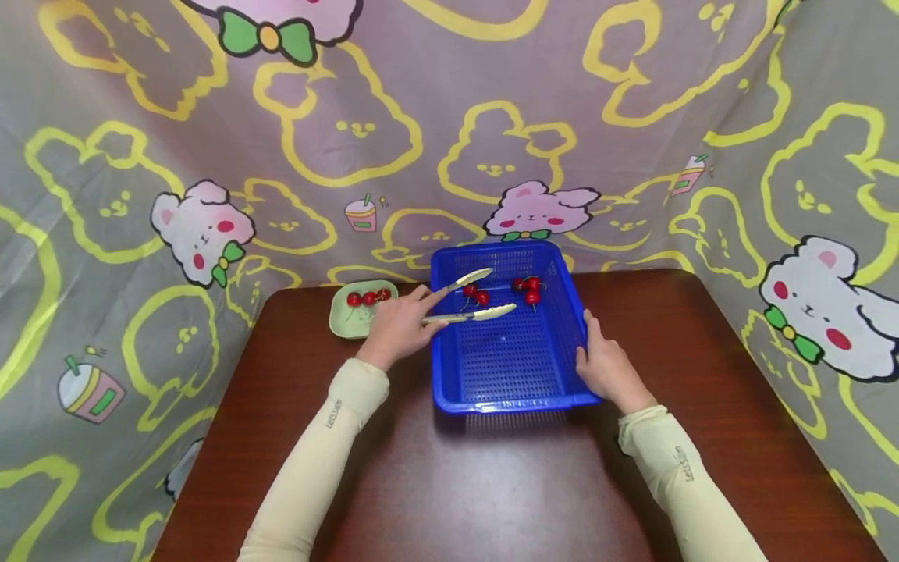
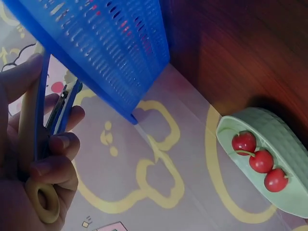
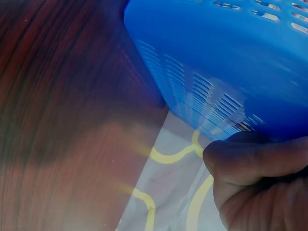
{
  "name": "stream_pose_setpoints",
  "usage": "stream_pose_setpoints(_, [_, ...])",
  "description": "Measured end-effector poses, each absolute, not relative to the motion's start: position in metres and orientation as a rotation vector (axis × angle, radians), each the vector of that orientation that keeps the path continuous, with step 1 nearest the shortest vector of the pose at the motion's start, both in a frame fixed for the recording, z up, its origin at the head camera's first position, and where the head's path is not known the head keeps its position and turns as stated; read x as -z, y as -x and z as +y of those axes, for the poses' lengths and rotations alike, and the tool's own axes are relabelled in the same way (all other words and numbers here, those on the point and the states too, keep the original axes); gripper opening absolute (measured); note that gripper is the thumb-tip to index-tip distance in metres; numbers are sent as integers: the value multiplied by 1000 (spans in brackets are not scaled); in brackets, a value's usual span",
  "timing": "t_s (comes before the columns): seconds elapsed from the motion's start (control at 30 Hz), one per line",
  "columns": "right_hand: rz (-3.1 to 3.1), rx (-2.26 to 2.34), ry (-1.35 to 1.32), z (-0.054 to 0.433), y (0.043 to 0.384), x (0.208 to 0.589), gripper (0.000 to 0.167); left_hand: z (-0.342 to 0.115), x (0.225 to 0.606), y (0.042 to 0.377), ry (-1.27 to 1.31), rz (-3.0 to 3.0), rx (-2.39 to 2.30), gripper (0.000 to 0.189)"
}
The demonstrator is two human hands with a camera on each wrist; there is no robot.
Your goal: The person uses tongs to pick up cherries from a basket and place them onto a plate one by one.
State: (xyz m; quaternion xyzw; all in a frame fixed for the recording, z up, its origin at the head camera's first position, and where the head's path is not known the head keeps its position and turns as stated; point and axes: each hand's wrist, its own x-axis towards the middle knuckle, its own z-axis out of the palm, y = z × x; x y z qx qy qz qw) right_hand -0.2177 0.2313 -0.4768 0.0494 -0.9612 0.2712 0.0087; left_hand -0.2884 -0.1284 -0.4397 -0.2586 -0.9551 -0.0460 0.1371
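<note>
My left hand (image 1: 402, 326) grips cream-tipped tongs (image 1: 485, 314), whose two arms stand apart over the left side of a blue plastic basket (image 1: 506, 404). Beneath and beyond the tong tips, several red cherries (image 1: 531, 297) lie in the basket in two small groups. My right hand (image 1: 609, 365) holds the basket's right rim, and the right wrist view shows curled fingers (image 3: 260, 161) at its wall. Left of the basket sits a pale green dish (image 1: 342, 318) with three cherries (image 2: 261, 161) in a row; the left hand partly overlaps it in the head view.
All of this is on a dark brown wooden table (image 1: 506, 492). A grey curtain (image 1: 400, 117) with yellow bear outlines hangs close behind the basket and dish and along both sides.
</note>
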Motion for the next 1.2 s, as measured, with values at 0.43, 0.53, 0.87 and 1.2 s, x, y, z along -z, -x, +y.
stream_pose_setpoints(0.43, [-3001, -858, -154, 234, 217, 477, 68, -99, 427, 300, 812, -2822, 32, 55])
stream_pose_setpoints(0.53, [-2999, -850, -155, 234, 217, 477, 68, -93, 420, 304, 824, -2832, 20, 54])
stream_pose_setpoints(0.87, [-2991, -845, -142, 234, 219, 475, 69, -68, 409, 321, 825, -2949, -25, 51])
stream_pose_setpoints(1.2, [-2990, -853, -143, 233, 219, 479, 68, -46, 413, 328, 813, -3001, -78, 48])
